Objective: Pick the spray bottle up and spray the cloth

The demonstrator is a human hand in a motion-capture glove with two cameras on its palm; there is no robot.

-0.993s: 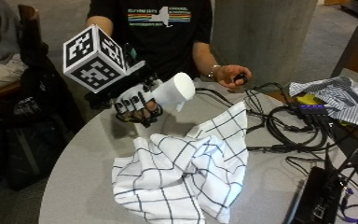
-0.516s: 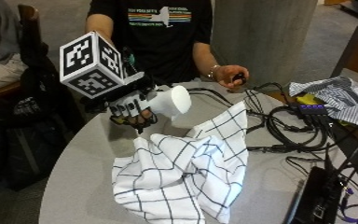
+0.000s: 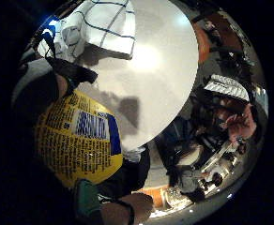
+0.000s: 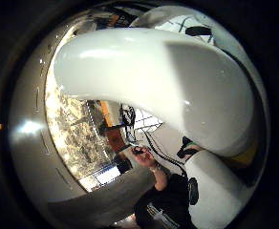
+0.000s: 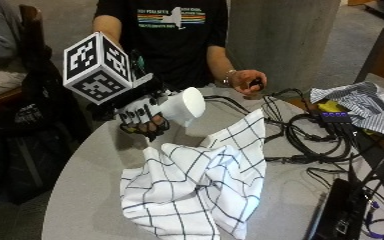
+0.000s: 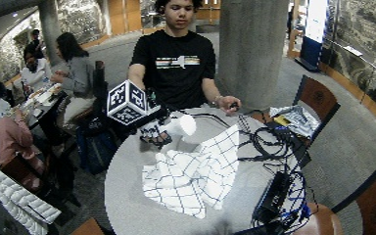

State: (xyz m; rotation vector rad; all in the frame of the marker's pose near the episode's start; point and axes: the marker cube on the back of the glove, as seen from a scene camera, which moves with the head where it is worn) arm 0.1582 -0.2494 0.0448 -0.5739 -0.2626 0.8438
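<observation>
The gloved fingers [image 5: 141, 119] are curled round the bottle [image 5: 181, 106], which the right hand [image 5: 139, 114] holds lifted and tipped on its side above the table [image 5: 85, 175]. Its white end faces outward over the raised edge of the cloth [image 5: 198, 185]. In the little-finger palm view a yellow printed label [image 3: 76, 138] lies close against the palm. In the thumb view a white curved part fills most of the frame — probably the spray head, though the nozzle cannot be made out.

The cloth lies crumpled just below and beside the hand, one corner standing up toward the bottle.

For the step in hand — spraying — the nozzle should be turned down onto the cloth before the trigger is squeezed. The cables [image 5: 312, 135] and laptop [image 5: 338, 210] lie near the cloth's far side, so the aim is best kept toward the cloth's middle.
</observation>
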